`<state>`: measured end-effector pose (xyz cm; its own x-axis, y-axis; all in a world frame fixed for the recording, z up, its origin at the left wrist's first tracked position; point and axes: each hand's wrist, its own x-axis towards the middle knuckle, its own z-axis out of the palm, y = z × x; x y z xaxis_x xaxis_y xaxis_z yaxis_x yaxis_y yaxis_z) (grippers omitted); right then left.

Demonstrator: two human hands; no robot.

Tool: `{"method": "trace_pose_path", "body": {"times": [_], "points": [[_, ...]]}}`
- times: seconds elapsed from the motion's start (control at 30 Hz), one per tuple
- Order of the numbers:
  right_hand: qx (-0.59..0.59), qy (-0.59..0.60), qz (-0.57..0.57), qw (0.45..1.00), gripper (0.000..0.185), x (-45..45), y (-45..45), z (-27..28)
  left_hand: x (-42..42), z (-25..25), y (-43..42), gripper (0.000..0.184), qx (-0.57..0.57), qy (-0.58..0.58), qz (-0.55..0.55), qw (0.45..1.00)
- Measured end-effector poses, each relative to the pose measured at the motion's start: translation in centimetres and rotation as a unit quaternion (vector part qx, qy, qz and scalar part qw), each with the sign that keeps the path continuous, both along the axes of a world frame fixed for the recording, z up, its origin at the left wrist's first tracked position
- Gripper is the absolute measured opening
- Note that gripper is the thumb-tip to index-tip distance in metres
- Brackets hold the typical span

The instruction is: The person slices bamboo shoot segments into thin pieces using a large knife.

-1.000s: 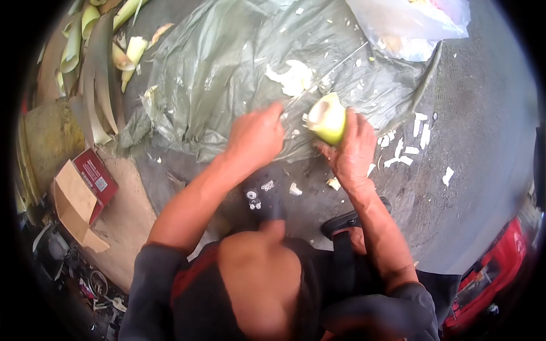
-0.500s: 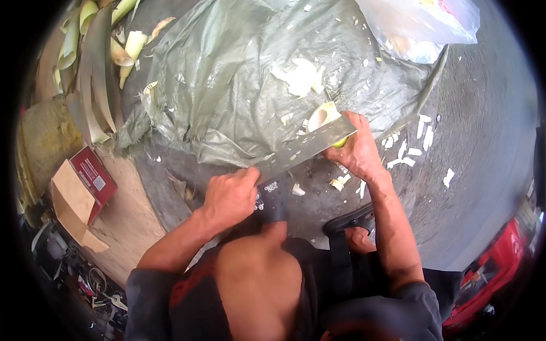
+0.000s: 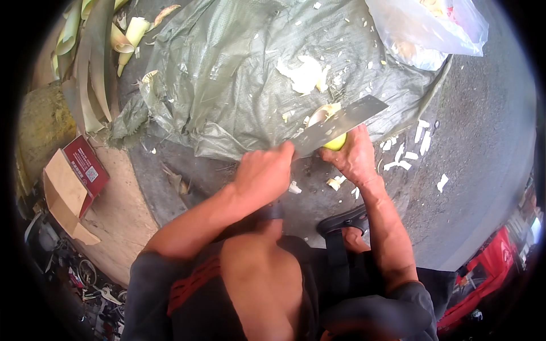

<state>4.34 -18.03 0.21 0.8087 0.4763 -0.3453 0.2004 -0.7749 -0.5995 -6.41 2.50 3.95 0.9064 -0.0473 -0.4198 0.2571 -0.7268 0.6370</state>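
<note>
My left hand (image 3: 264,173) is wrapped round the handle end of a large, broad-bladed knife (image 3: 347,121). Its blade slants up to the right, with small pale bits stuck on it, and crosses in front of a pale yellow-green piece of bamboo shoot (image 3: 335,141). Closed round the shoot's lower right side is my right hand (image 3: 355,156), just below the blade. The shoot's hollow, cream-coloured cut end shows above the blade; the blade hides its middle. I cannot tell whether the edge touches it. Beneath lies a grey-green plastic sheet (image 3: 227,96) scattered with white scraps (image 3: 304,74).
Long husks (image 3: 94,68) lie at the upper left, near a cardboard box (image 3: 74,187). At the upper right is a clear plastic bag (image 3: 426,34). White strips (image 3: 424,142) litter the floor on the right. My sandalled foot (image 3: 347,224) is close below my right hand.
My left hand and the knife have moved up and to the right, so the blade's tip now extends past my right hand. My right hand keeps hold of the shoot, shifted slightly.
</note>
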Motion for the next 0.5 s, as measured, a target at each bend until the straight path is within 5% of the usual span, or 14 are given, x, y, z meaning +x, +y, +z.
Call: {"method": "trace_pose_path", "body": {"times": [0.5], "points": [[-0.058,-0.058,0.004,0.997,0.076,-1.5,0.8,0.4,6.2,-0.6,-1.4,0.015,0.031,0.032,-0.055,0.997]]}}
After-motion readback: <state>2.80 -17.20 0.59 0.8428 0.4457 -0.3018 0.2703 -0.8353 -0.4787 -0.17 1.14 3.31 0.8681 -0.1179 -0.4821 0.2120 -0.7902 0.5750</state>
